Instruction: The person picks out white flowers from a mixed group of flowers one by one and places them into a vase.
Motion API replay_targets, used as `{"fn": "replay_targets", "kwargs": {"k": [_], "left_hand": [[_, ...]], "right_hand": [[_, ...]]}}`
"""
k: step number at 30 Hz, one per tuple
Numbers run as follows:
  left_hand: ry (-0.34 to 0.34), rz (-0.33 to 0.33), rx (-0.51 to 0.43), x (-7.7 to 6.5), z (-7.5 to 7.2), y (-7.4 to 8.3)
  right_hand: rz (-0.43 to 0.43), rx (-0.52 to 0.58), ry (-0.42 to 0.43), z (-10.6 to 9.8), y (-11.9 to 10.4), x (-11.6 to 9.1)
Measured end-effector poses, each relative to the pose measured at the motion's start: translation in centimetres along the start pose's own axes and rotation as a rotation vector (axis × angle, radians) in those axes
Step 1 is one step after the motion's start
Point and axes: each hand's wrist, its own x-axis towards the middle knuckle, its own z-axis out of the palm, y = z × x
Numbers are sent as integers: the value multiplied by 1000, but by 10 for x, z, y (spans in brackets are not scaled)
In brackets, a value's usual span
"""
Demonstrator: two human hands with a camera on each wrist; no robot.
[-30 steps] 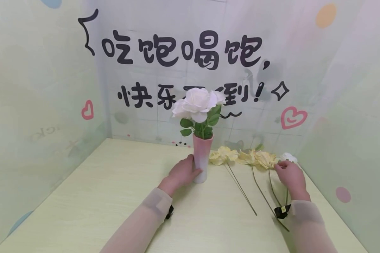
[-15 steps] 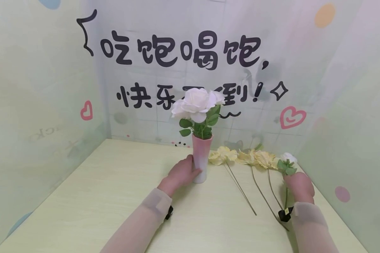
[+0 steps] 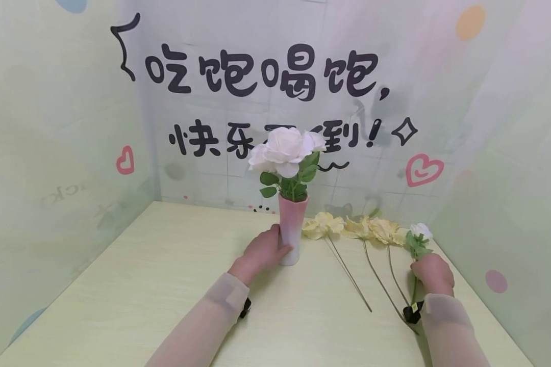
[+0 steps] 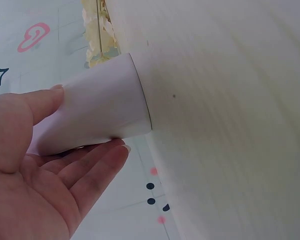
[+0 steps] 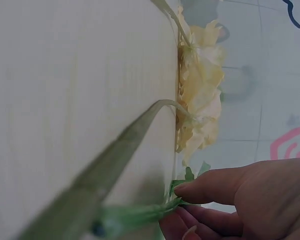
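A pink-to-white vase (image 3: 294, 224) stands upright on the table with white roses (image 3: 285, 149) and green leaves rising from it. My left hand (image 3: 261, 252) grips its lower part, thumb on one side and fingers on the other; the left wrist view shows the vase's pale base (image 4: 102, 105) between them. At the right, a single white rose (image 3: 420, 232) lies with its bloom toward the back wall. My right hand (image 3: 435, 272) pinches its stem just below the leaves. In the right wrist view, thumb and fingers meet on the green stem (image 5: 135, 216).
Several yellow flowers (image 3: 323, 225) lie between the vase and my right hand, their long thin stems (image 3: 349, 272) pointing toward me. Printed cloth walls (image 3: 500, 204) bound the pale wooden table (image 3: 147, 285) at the back and sides.
My right hand has drawn back from the bloom toward me and slightly right, onto the stem, exposing the rose's leaves. My left hand and the vase stay in place.
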Motion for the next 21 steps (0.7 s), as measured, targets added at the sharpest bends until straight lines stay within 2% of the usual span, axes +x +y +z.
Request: {"fn": "replay_targets", "kwargs": {"k": [9, 21], "left_hand": [[1, -2, -5, 0, 0, 0], [0, 0, -1, -1, -2, 1]], "right_hand": [[-31, 33, 17, -1, 0, -4], [39, 43, 1, -7, -16, -5]]}}
